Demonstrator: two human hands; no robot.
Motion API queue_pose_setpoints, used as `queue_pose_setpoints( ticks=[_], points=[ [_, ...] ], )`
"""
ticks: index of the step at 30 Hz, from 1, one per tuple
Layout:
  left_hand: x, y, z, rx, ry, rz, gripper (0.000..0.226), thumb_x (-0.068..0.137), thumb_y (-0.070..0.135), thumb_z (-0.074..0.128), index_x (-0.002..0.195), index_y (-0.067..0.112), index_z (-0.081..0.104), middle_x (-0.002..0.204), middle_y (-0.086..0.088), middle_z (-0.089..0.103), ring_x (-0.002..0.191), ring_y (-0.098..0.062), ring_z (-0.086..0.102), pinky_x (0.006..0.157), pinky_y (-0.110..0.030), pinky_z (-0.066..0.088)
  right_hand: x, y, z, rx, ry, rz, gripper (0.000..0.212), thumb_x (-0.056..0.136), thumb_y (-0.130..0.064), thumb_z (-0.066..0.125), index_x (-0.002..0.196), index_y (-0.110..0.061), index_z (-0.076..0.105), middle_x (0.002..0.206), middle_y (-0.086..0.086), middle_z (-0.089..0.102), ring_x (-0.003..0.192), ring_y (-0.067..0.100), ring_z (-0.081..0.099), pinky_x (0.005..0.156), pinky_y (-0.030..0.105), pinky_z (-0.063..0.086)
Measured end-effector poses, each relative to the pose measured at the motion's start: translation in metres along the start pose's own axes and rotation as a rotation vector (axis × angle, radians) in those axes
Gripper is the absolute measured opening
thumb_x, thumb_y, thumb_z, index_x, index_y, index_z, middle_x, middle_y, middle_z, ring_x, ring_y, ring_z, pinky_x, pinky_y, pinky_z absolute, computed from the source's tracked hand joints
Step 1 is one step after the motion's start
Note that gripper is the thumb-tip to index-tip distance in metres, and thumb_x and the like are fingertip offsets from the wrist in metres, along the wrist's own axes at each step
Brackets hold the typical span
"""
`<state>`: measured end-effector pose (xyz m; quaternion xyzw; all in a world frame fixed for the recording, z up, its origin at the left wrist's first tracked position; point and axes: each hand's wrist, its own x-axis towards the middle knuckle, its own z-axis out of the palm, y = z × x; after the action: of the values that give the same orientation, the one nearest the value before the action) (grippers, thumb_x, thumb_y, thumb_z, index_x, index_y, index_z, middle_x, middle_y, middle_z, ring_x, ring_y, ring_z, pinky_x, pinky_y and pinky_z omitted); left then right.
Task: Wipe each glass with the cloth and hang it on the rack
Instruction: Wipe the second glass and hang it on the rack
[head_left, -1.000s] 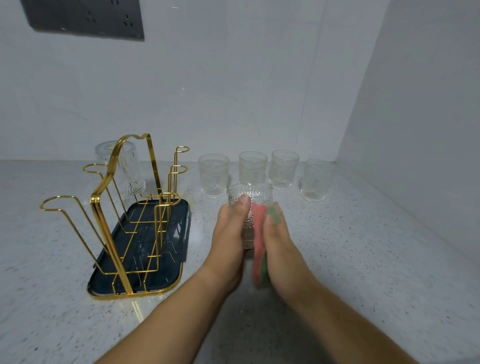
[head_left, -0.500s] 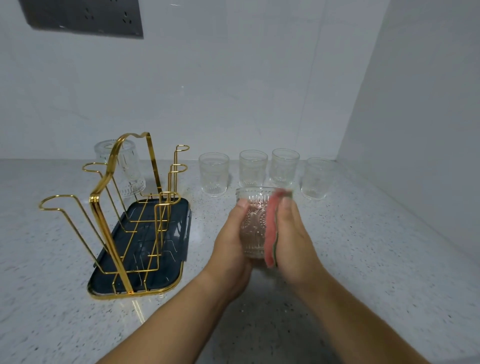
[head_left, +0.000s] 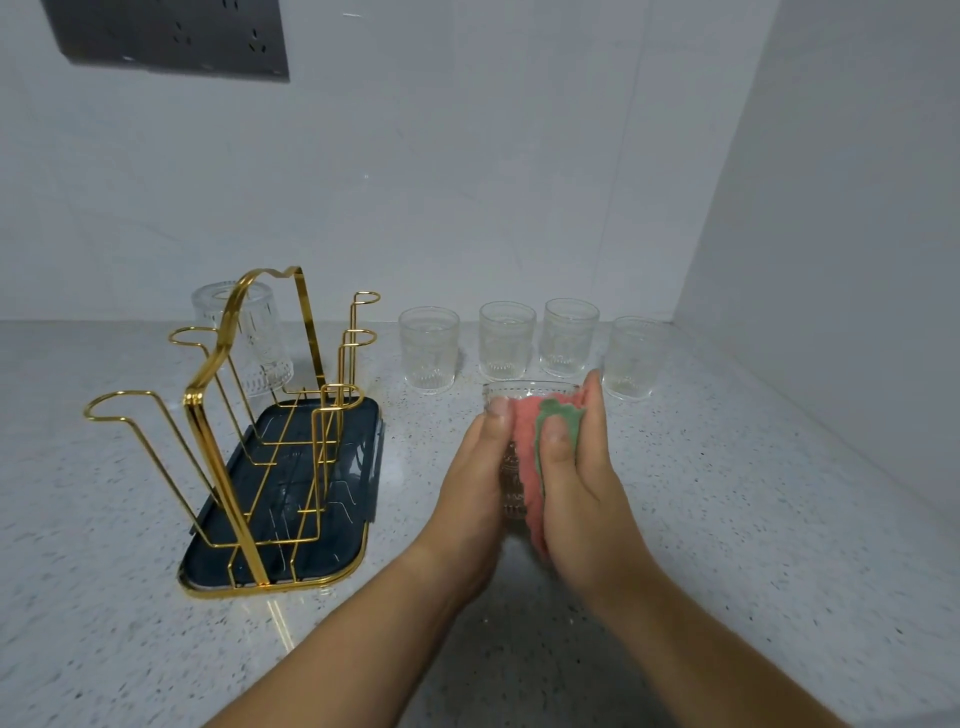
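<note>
Left hand (head_left: 478, 467) is gripping glass (head_left: 511, 475) upright over the bench (head_left: 727, 519), thumb at the rim. Right hand (head_left: 582, 478) is clamping pink-green cloth (head_left: 525, 431) against the glass side, thumb on the cloth. Four more glasses (head_left: 506, 340) are standing in a row further back. Gold rack (head_left: 234, 415) is sitting to the left on dark tray (head_left: 332, 535), inverted glass (head_left: 257, 332) hanging at its far end.

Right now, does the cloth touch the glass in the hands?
Touching. The head view shows the right hand pressing the cloth flat against the glass, with no gap between them.
</note>
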<state>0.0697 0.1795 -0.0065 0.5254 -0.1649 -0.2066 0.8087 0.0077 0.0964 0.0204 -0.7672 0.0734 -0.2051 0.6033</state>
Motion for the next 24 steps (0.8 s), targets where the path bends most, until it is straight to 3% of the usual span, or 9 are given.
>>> queue_pose_setpoints(
  ticks=[5, 9, 10, 12, 14, 17, 19, 21, 24],
  points=[
    [0.000, -0.007, 0.004, 0.072, -0.010, 0.035, 0.059, 0.104, 0.063, 0.039, 0.141, 0.026, 0.064, 0.136, -0.006, 0.072, 0.129, -0.025, 0.067, 0.115, -0.055, 0.046, 0.029, -0.024, -0.017, 0.026, 0.053, 0.047, 0.060, 0.106, -0.054, 0.024, 0.161, -0.041, 0.005, 0.166, -0.011, 0.026, 0.145, 0.003, 0.029, 0.107, 0.022, 0.018],
    [0.002, -0.006, 0.002, 0.024, 0.088, 0.017, 0.107, 0.067, 0.095, 0.061, 0.143, 0.020, 0.058, 0.135, -0.012, 0.071, 0.125, -0.031, 0.068, 0.111, -0.060, 0.049, 0.021, -0.020, -0.012, 0.038, -0.045, 0.013, 0.059, 0.105, -0.055, 0.024, 0.161, -0.038, 0.014, 0.159, -0.012, 0.039, 0.145, 0.005, 0.039, 0.116, 0.023, 0.027],
    [0.004, -0.006, -0.001, 0.009, 0.109, 0.006, 0.117, 0.060, 0.099, 0.063, 0.143, 0.016, 0.056, 0.134, -0.015, 0.071, 0.124, -0.033, 0.069, 0.110, -0.061, 0.049, 0.013, -0.015, -0.009, 0.028, -0.095, -0.005, 0.054, 0.105, -0.053, 0.023, 0.157, -0.039, 0.022, 0.150, -0.015, 0.050, 0.135, -0.001, 0.051, 0.111, 0.017, 0.035],
    [0.006, -0.006, -0.008, -0.011, 0.104, -0.001, 0.124, 0.057, 0.098, 0.066, 0.141, 0.008, 0.052, 0.132, -0.024, 0.068, 0.123, -0.039, 0.069, 0.111, -0.064, 0.047, -0.004, -0.004, -0.004, 0.026, -0.167, -0.009, 0.039, 0.102, -0.052, 0.023, 0.140, -0.055, 0.027, 0.100, -0.022, 0.072, 0.088, -0.009, 0.069, 0.079, 0.008, 0.051],
    [0.006, -0.006, -0.009, -0.034, 0.106, -0.003, 0.117, 0.059, 0.093, 0.071, 0.136, 0.007, 0.050, 0.131, -0.035, 0.063, 0.124, -0.049, 0.064, 0.111, -0.069, 0.045, -0.016, 0.004, -0.003, 0.043, -0.164, -0.016, 0.042, 0.093, -0.055, 0.025, 0.135, -0.061, 0.020, 0.065, -0.019, 0.066, 0.061, -0.004, 0.065, 0.060, 0.013, 0.051],
    [0.004, -0.007, -0.005, -0.066, 0.070, -0.035, 0.121, 0.060, 0.091, 0.073, 0.144, 0.008, 0.047, 0.137, -0.031, 0.063, 0.129, -0.046, 0.063, 0.114, -0.064, 0.044, -0.015, 0.007, -0.008, 0.057, -0.126, -0.030, 0.058, 0.093, -0.056, 0.027, 0.149, -0.040, 0.031, 0.071, -0.014, 0.069, 0.066, -0.001, 0.067, 0.061, 0.014, 0.053],
    [0.003, -0.005, 0.001, -0.092, 0.042, -0.033, 0.125, 0.057, 0.091, 0.075, 0.149, 0.010, 0.047, 0.140, -0.021, 0.066, 0.130, -0.038, 0.065, 0.112, -0.058, 0.048, -0.001, 0.002, -0.013, 0.069, -0.062, -0.026, 0.045, 0.100, -0.056, 0.025, 0.134, -0.036, 0.047, 0.087, -0.009, 0.072, 0.081, 0.002, 0.071, 0.077, 0.021, 0.058],
    [0.003, -0.005, 0.006, -0.097, 0.031, -0.007, 0.122, 0.055, 0.090, 0.076, 0.148, 0.015, 0.051, 0.141, -0.016, 0.066, 0.129, -0.033, 0.066, 0.105, -0.052, 0.055, 0.020, -0.005, -0.021, 0.032, -0.003, 0.014, 0.051, 0.103, -0.062, 0.022, 0.111, -0.031, 0.062, 0.076, -0.009, 0.066, 0.077, 0.007, 0.068, 0.087, 0.038, 0.059],
    [0.004, -0.008, 0.003, -0.126, 0.012, 0.006, 0.115, 0.059, 0.084, 0.080, 0.146, 0.014, 0.053, 0.142, -0.017, 0.066, 0.130, -0.035, 0.065, 0.099, -0.050, 0.058, 0.029, -0.010, -0.026, 0.108, -0.018, 0.040, 0.056, 0.105, -0.060, 0.022, 0.110, -0.033, 0.071, 0.060, -0.013, 0.068, 0.063, -0.001, 0.068, 0.077, 0.032, 0.055]
  ],
)
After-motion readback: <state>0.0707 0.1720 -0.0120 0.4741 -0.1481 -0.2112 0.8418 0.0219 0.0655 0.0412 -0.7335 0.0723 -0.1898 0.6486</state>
